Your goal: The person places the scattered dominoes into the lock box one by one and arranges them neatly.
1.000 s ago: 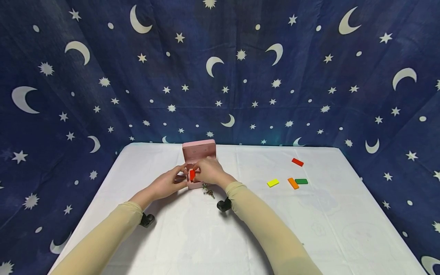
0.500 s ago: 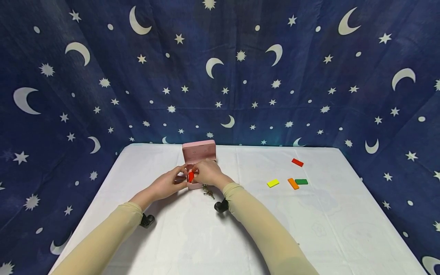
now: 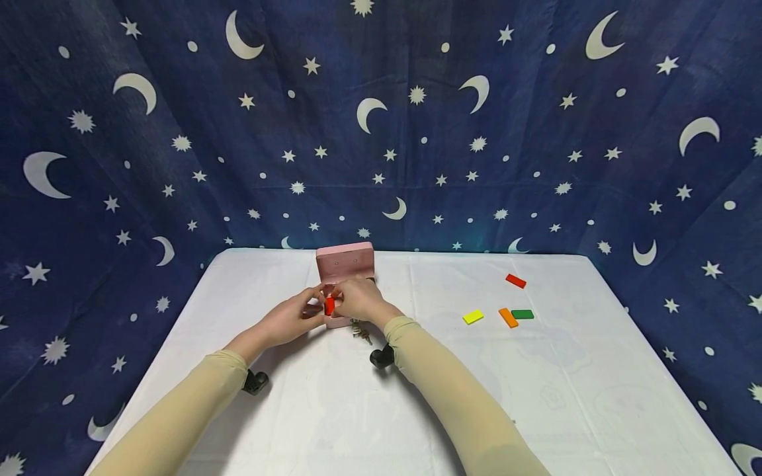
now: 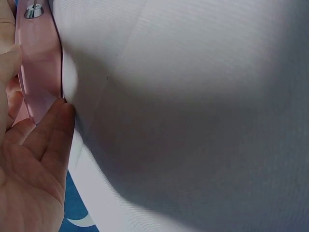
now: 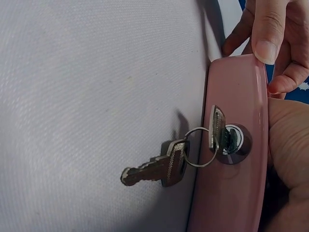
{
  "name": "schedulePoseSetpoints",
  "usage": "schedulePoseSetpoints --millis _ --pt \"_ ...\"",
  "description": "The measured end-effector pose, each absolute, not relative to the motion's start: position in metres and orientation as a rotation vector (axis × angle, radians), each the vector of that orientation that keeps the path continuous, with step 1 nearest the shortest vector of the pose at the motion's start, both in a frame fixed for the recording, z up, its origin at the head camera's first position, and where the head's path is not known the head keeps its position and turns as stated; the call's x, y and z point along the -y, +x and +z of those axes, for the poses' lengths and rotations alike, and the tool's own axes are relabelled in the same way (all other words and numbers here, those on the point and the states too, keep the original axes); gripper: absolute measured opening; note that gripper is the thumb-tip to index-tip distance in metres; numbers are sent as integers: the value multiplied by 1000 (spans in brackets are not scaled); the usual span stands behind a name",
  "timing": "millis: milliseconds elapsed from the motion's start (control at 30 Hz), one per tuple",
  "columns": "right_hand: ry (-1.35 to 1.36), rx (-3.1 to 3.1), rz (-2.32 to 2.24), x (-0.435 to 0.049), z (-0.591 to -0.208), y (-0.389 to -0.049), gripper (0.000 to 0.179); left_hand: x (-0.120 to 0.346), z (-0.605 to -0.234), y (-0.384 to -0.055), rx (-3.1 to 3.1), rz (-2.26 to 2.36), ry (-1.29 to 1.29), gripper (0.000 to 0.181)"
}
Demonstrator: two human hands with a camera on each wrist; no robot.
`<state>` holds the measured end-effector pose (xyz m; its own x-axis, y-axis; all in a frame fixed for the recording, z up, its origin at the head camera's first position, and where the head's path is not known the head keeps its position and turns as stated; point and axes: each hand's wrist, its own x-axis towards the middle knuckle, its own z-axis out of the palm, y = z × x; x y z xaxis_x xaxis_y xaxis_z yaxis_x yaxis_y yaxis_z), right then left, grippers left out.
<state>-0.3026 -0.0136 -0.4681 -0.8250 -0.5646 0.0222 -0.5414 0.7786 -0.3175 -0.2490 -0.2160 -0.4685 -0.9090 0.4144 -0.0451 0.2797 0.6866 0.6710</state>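
Right hand: thumb and fingertips bent together, pinching a red block; tips partly hidden.
Red block: on end at the left part of the pink cash box; cannot tell whether it touches the floor inside.
Left hand: thumb and fingers apart, fairly straight, tips touching the box's left end and its front left corner.
Right arm: in from the table's near edge, slanting left; back of hand up, fingers down past the rim.
Left arm: in from near the table's near left corner, slanting right.
Cash box: near the far edge of the table, left of its middle; lid raised.
Lock: front wall, one key in it, second key on the same ring.
Tiles: toward the table's right edge, yellow, orange, green; red tile nearer the far right corner.
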Motion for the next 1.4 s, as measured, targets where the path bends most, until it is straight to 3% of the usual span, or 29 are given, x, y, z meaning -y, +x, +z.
schedulePoseSetpoints --millis 533,833,1000,1400 --pt "-880 -2883 -503 12 -466 -304 31 214 -467 -250 -2692 1041 536 32" --pt "-901 -2895 -486 2 -462 -304 36 215 -469 -251 -2707 1028 538 47" --pt "-931 -2896 -549 -8 -456 -303 34 215 -469 -251 -2702 1033 544 34" --pt "-1016 -2922 -669 -39 -446 -297 32 216 -469 -251 -2688 1051 553 35"
